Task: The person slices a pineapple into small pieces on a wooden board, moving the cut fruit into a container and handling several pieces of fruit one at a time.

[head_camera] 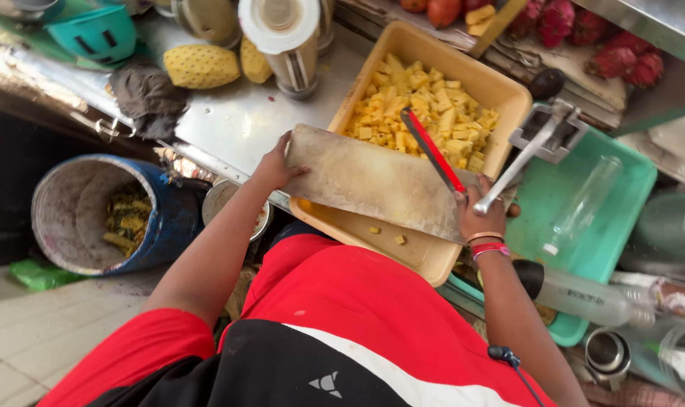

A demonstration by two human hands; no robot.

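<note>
Worn wooden cutting board (372, 181) rests tilted across the near half of the rectangular yellow plastic tub (508, 94), its far edge dipping toward the heap of diced yellow fruit cubes (425, 113) inside.

Left hand (276, 164): fingers closed over the left end of the board, thumb on top, holding it in place.

Right hand (479, 212): clamped on the right end of the board and, together with it, on the red-handled knife (433, 151), whose blade lies along the board surface pointing toward the cubes.

Progress, judged from the layout:
- Most of the diced fruit sits in the far part of the tub.
- The board surface appears nearly bare.
- A few stray cubes (387, 235) lie on the tub floor below the board's near edge.
- One peeled whole pineapple (201, 66) lies uncut on the steel counter (237, 120), beside a grey cloth (148, 96).

Surroundings: a blue barrel (165, 226) on the left holds what look like peelings; a green plastic tray (576, 218) on the right carries a clear bottle (583, 203) and a metal press lever (534, 147). Red dragon fruits (621, 56) lie at the far right.
</note>
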